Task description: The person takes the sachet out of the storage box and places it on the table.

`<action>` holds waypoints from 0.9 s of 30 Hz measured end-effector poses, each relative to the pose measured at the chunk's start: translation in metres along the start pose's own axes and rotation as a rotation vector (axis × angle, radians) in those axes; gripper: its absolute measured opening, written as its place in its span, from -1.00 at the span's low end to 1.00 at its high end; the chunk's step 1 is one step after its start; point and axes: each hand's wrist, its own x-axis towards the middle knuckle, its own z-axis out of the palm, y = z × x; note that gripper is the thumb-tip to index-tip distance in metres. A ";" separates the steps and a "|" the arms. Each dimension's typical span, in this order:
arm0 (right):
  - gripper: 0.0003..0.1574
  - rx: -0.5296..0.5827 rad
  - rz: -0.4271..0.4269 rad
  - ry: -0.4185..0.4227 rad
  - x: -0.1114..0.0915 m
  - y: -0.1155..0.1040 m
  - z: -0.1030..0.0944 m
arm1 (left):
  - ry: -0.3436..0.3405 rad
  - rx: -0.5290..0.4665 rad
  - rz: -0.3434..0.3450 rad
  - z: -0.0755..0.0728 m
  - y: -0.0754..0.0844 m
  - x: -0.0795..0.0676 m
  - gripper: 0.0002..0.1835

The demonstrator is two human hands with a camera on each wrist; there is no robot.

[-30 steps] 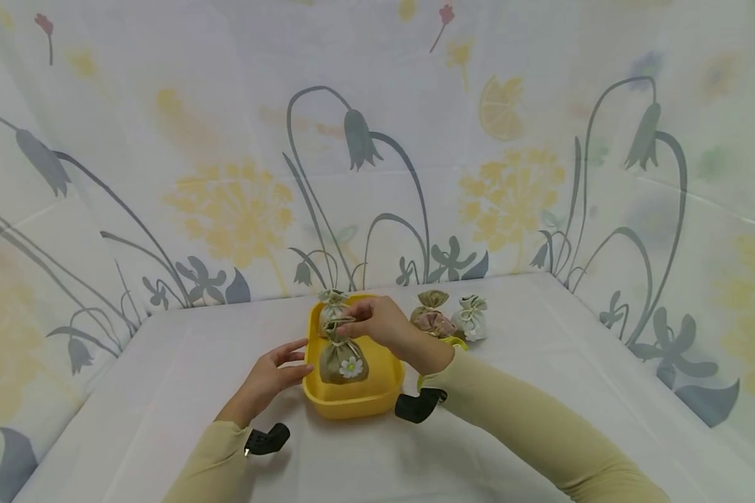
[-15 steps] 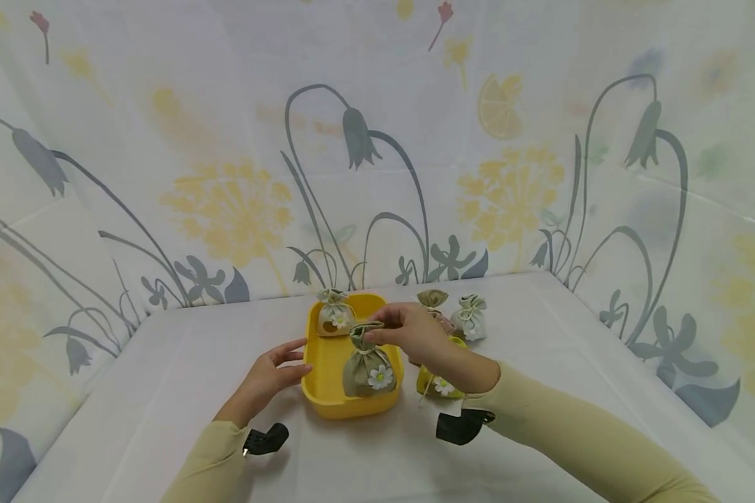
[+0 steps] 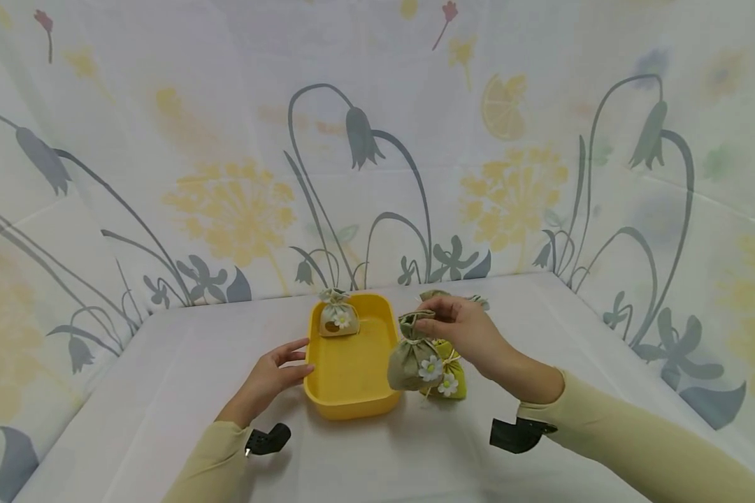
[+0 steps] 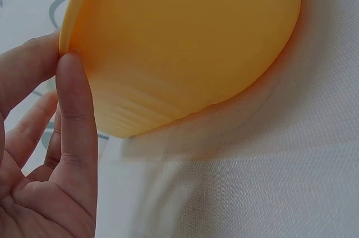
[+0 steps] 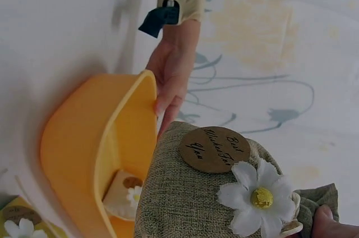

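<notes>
My right hand (image 3: 462, 328) pinches the gathered neck of an olive-green drawstring pouch (image 3: 409, 367), which hangs just right of the yellow tray (image 3: 352, 407). In the right wrist view this pouch (image 5: 185, 193) shows a white cloth flower and a round brown tag with writing. My left hand (image 3: 273, 374) holds the tray's left rim. Its thumb (image 4: 76, 114) and a finger pinch that rim in the left wrist view. A pale pouch (image 3: 338, 318) with a flower sits in the tray's far left corner. Behind the held pouch, a yellow-green pouch (image 3: 456, 384) is partly hidden.
Farther pouches (image 3: 437, 294) behind my right hand are mostly hidden by it. A white cloth (image 3: 277, 475) covers the table. Flower-printed fabric (image 3: 377, 188) hangs along the back and sides.
My right hand has lifted the olive-green pouch from over the tray and moved it right, past the tray's right rim. My left hand stays on the tray.
</notes>
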 end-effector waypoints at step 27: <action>-0.78 -0.037 -0.069 0.225 -0.022 0.028 -0.089 | 0.019 0.003 0.004 0.001 -0.002 0.000 -0.38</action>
